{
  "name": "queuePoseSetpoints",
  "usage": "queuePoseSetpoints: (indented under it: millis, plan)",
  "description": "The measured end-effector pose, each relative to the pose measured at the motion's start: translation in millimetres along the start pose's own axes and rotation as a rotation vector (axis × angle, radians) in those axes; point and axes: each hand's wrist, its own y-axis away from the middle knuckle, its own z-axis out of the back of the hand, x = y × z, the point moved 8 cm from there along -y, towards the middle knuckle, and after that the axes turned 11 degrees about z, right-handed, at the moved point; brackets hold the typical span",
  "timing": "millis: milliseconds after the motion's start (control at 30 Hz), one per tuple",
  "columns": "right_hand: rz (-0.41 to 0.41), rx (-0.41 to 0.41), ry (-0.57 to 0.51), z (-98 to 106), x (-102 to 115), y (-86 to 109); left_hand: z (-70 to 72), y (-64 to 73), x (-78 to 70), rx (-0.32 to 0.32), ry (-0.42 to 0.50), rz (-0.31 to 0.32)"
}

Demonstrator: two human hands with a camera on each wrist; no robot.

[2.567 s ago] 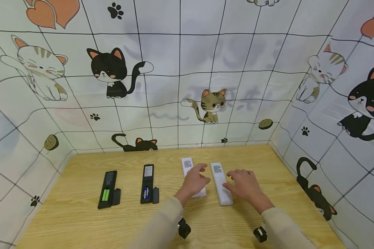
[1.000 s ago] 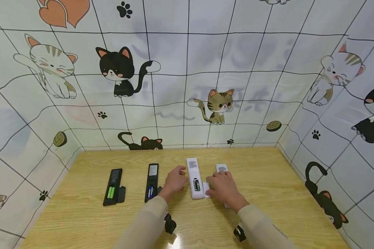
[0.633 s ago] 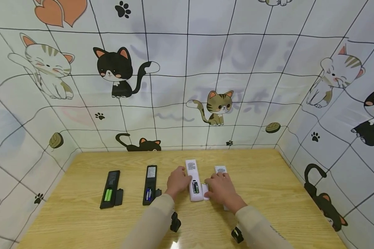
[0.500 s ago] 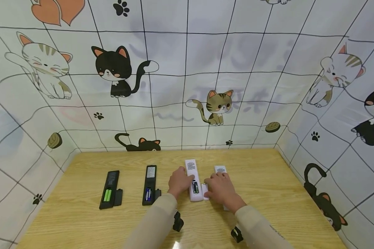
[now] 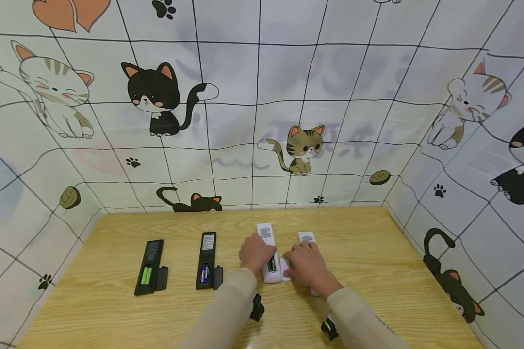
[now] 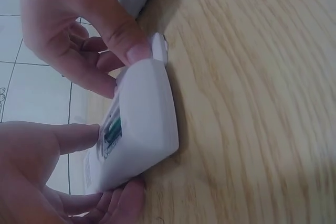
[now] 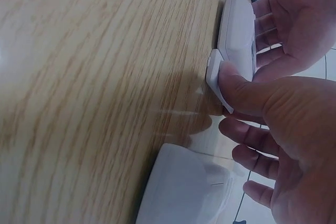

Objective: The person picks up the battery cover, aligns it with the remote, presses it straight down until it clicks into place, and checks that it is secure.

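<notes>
A white remote control (image 5: 266, 234) lies face down, its battery bay uncovered with batteries (image 5: 271, 264) inside. My left hand (image 5: 256, 252) grips it from the left. In the left wrist view its thumb presses the top beside the bay and its fingers curl at the side. Right beside the remote is its small white battery cover (image 5: 286, 270). My right hand (image 5: 307, 264) pinches this cover; the right wrist view shows the thumb (image 7: 236, 87) on it. A second white remote (image 5: 306, 236) lies partly hidden beneath the right hand.
To the left lie two black remotes, one with green batteries (image 5: 146, 275) and one with blue batteries (image 5: 204, 274). Each has its dark cover, such as the left one (image 5: 162, 278), beside it. A cat-printed tiled sheet (image 5: 231, 121) walls the back and sides of the wooden table (image 5: 113, 315).
My left hand has come in from the left and taken hold of the white remote. My right hand has moved left from beside the second remote to the battery cover.
</notes>
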Motion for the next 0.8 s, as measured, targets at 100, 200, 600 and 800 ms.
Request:
queuePoseSetpoints:
  millis: [100,200,600,800]
  plan:
    - [0.001,-0.015,-0.006,0.3,-0.4,0.0,0.1,0.8,0.3,0.009,0.038,0.009]
    - [0.002,-0.028,-0.013,1.2,-0.7,-0.1,0.6,1.4,0.5,0.021,0.081,0.015]
    - [-0.051,0.034,-0.081,-2.2,-2.8,-3.8,-1.8,-1.4,0.9,0.050,0.110,0.056]
    - [-0.067,0.066,-0.116,-4.6,-1.8,-5.4,-1.1,-0.3,1.7,0.070,0.146,0.071]
